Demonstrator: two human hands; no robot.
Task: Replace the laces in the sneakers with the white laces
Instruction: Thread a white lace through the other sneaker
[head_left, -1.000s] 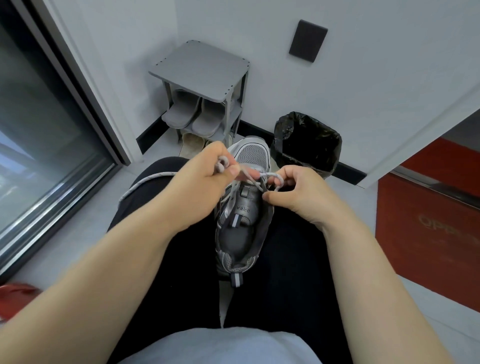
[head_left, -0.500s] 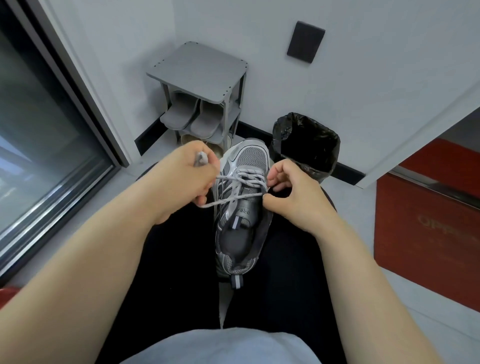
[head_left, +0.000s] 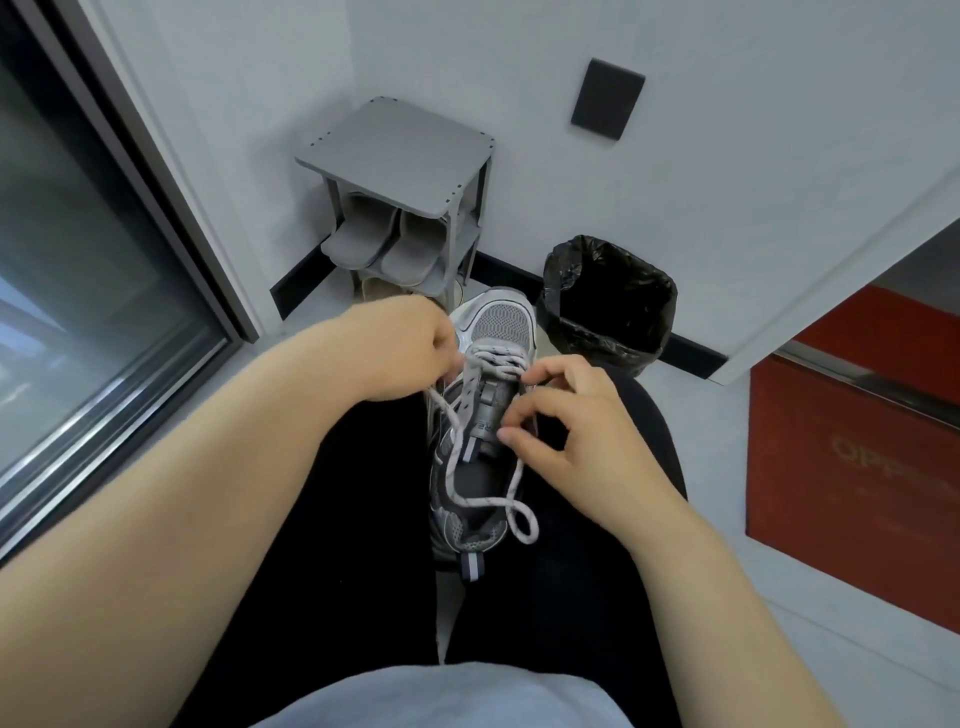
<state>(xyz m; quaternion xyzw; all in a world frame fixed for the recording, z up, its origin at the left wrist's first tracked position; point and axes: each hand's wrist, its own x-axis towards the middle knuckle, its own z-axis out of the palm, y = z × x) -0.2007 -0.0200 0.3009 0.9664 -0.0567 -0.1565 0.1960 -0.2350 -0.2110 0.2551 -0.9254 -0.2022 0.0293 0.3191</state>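
Lace grip: left hand (head_left: 395, 353) is curled, pinching the pale flecked lace (head_left: 488, 502) beside the upper left eyelets.
Right hand (head_left: 571, 415): fingers bent at the right eyelet row; I cannot tell whether they clamp anything.
Slack: a loop lies across the heel opening.
Sneaker (head_left: 501, 317): grey, on the lap between black-trousered thighs (head_left: 322, 519), toe pointing away.
Beyond: black-lined bin (head_left: 597, 332) near the toe, grey shoe rack (head_left: 400, 150) to its left.
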